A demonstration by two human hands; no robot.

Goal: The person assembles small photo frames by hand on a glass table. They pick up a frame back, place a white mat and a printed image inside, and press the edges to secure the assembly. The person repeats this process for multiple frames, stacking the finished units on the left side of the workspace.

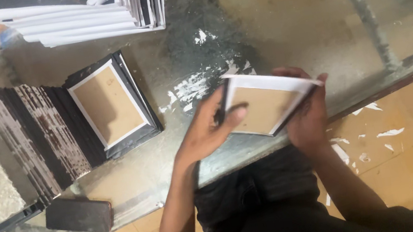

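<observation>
Both my hands hold one small rectangular board (262, 106) with a brown cardboard middle, a white paper border and a dark edge, just above the glass table (280, 23). My left hand (208, 129) grips its left side, thumb across the brown face. My right hand (307, 117) wraps the right side, fingers curled over the far corner. To the left, a fanned-out stack of similar dark-edged boards (55, 127) lies on the glass, the top one (109, 104) showing its brown back and white border.
A pile of white-edged printed sheets (87, 13) sits at the far left of the table. A dark phone (79, 214) lies near the front edge. White paper scraps (197, 87) stick to the glass, and more scraps (384, 134) litter the brown floor at right.
</observation>
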